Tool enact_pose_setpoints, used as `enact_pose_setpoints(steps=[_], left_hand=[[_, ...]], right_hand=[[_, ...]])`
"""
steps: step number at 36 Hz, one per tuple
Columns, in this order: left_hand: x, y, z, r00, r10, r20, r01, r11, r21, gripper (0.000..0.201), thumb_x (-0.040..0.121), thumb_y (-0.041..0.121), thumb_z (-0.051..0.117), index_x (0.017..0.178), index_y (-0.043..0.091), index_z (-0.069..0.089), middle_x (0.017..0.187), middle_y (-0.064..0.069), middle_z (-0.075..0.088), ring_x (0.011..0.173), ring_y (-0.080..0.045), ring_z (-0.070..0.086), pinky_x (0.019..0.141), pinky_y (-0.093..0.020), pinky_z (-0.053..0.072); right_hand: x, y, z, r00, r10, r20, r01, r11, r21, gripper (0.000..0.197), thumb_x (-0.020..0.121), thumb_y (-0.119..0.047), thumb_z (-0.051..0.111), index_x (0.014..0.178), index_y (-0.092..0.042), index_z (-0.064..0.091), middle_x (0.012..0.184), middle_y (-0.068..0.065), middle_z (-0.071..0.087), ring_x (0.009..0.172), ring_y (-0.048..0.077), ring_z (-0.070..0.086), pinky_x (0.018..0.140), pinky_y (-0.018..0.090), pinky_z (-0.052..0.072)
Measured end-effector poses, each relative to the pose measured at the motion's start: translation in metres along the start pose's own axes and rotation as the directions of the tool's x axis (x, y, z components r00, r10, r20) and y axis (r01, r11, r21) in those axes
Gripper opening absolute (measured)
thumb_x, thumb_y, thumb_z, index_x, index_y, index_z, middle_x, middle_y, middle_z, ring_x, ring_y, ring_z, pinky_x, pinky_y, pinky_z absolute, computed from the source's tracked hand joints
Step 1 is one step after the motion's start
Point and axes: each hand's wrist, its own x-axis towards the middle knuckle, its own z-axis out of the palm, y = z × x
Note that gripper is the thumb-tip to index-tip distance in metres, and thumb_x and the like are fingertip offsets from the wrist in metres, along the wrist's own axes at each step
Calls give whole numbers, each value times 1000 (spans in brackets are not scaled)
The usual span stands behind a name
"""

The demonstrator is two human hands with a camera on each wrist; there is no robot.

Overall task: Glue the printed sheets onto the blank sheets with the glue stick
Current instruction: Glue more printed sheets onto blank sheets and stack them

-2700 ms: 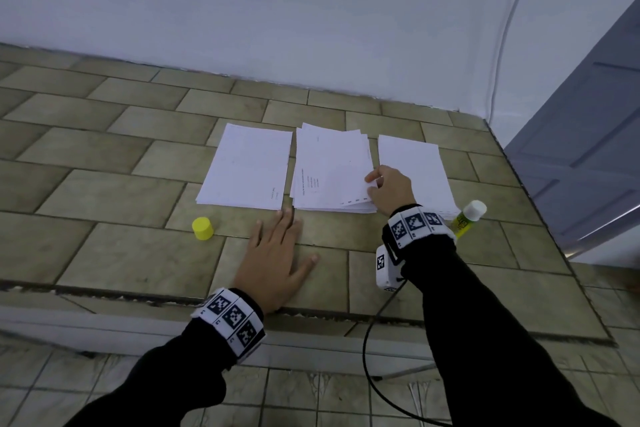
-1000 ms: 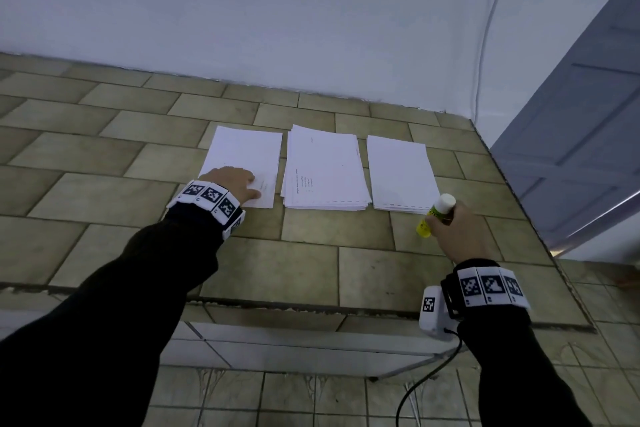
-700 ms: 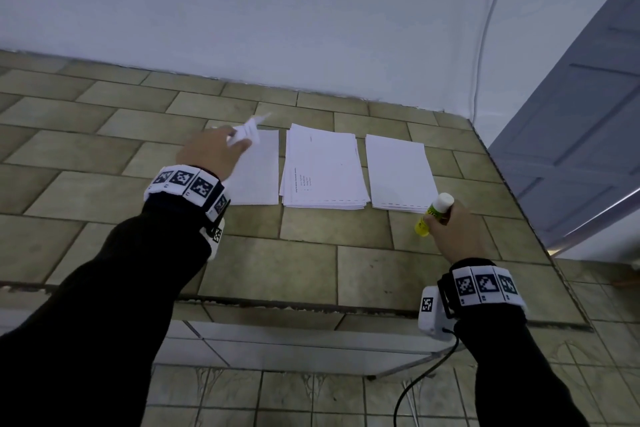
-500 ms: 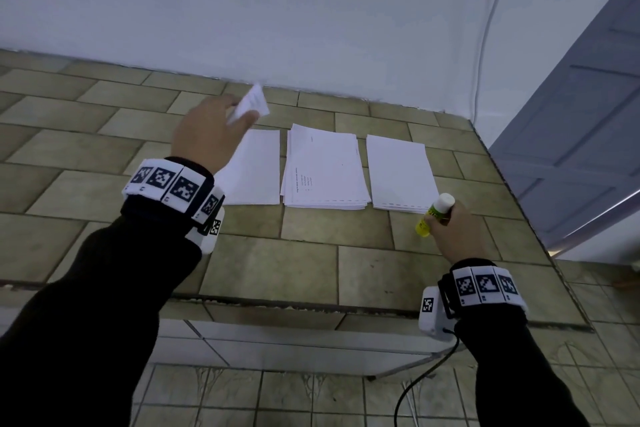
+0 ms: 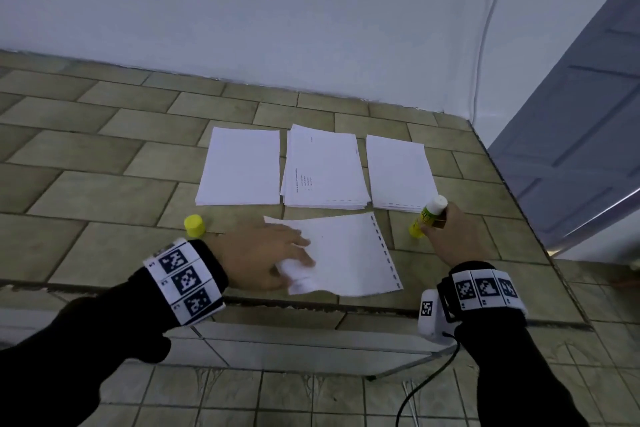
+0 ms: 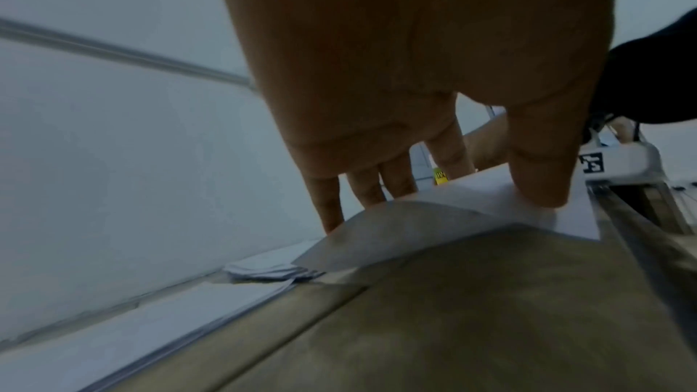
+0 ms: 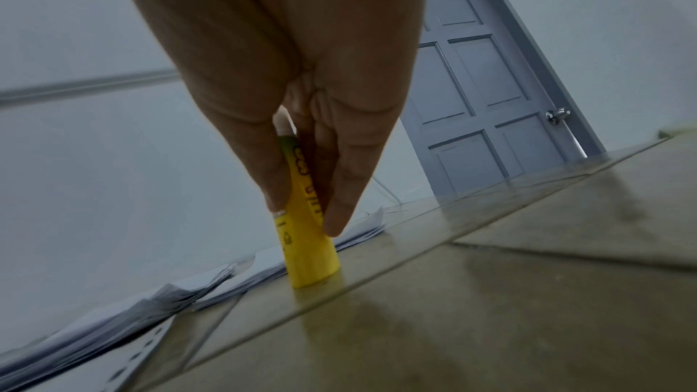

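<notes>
Three white paper stacks lie side by side: a left stack (image 5: pixel 239 166), a middle printed stack (image 5: pixel 323 170) and a right stack (image 5: pixel 398 173). One loose sheet with punched holes (image 5: pixel 349 253) lies in front of them. My left hand (image 5: pixel 277 253) rests on its left part with straight fingers (image 6: pixel 396 178) and thumb on top, and the sheet's near edge (image 6: pixel 377 237) curls up off the counter. My right hand (image 5: pixel 446 236) grips the uncapped yellow glue stick (image 5: pixel 429 217), which stands base-down on the counter (image 7: pixel 305 249) beside the right stack.
The yellow cap (image 5: pixel 194 224) stands on the tiled counter (image 5: pixel 104 246) left of my left hand. The counter's front edge (image 5: pixel 311 305) runs just below the loose sheet. A white wall stands behind, and a grey door (image 5: pixel 571 135) is at the right.
My left hand lifted a sheet off the left stack, carried it over and laid it down in front of the middle stack. My right hand stayed put, holding the glue stick.
</notes>
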Motion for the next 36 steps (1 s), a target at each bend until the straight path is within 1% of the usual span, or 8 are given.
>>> enact_pose_setpoints(steps=[3, 6, 9, 13, 16, 23, 29, 36], left_hand=[[-4, -3, 8, 977, -126, 173, 123, 992, 32, 65, 90, 70, 37, 145, 36, 42, 161, 2, 22, 151, -15, 3, 123, -39, 6], [-6, -5, 11, 961, -152, 231, 143, 988, 53, 59, 95, 25, 54, 149, 37, 32, 164, 2, 5, 150, -15, -11, 122, -35, -1], [-8, -6, 14, 957, -180, 229, 174, 984, 43, 65, 91, 15, 51, 149, 38, 31, 164, 3, 0, 149, -12, -15, 123, -40, 1], [-12, -8, 21, 963, -259, 72, 265, 959, -101, 64, 89, 52, 38, 150, 37, 26, 161, 11, -2, 144, -2, -15, 122, -34, -1], [-13, -4, 25, 916, -402, 16, 402, 913, -75, 111, 63, 93, 0, 155, 32, 12, 162, 11, -2, 150, -8, -4, 120, -32, 0], [-8, 3, 29, 788, -614, 42, 614, 789, 15, 119, 57, 78, -11, 156, 16, 7, 165, -1, 0, 151, -18, -6, 120, -45, 5], [-17, 11, 47, 781, -623, 39, 624, 782, -15, 140, 43, 92, -30, 156, 16, 2, 164, -1, -8, 150, -16, -12, 122, -48, 5], [-3, -3, 57, 801, -588, -112, 591, 807, -9, 120, 62, 86, -24, 157, 19, 6, 165, 2, -3, 150, -14, -11, 121, -47, 2]], right_hand=[[0, 2, 3, 1000, -7, -10, 7, 1000, 16, 42, 87, -10, 68, 125, -1, 52, 123, 17, 61, 111, 31, 58, 82, 28, 39], [0, 3, 5, 1000, -21, -8, 21, 999, 26, 43, 87, -10, 68, 126, -1, 51, 122, 17, 61, 110, 31, 59, 83, 30, 41], [-1, 1, 7, 999, -48, 18, 47, 997, 67, 42, 87, -11, 68, 125, -4, 51, 120, 14, 62, 109, 29, 60, 89, 37, 47], [-5, -3, 10, 992, -102, 68, 94, 989, 110, 36, 89, -15, 67, 122, -7, 54, 114, 8, 62, 100, 19, 59, 83, 29, 44], [-10, -14, 14, 976, -166, 145, 147, 980, 132, 35, 91, -21, 64, 122, -8, 53, 108, 3, 59, 94, 16, 57, 72, 20, 44], [-20, -43, 32, 913, -318, 257, 272, 941, 199, 33, 90, -27, 65, 120, -14, 56, 105, 1, 57, 88, 14, 57, 69, 19, 44], [-25, -59, 44, 889, -374, 264, 303, 913, 272, 31, 88, -24, 68, 117, -17, 59, 107, 2, 59, 89, 11, 55, 68, 13, 41], [-29, -64, 54, 900, -384, 206, 308, 894, 324, 35, 81, -19, 76, 112, -16, 59, 97, -3, 58, 86, 12, 57, 71, 12, 46]])
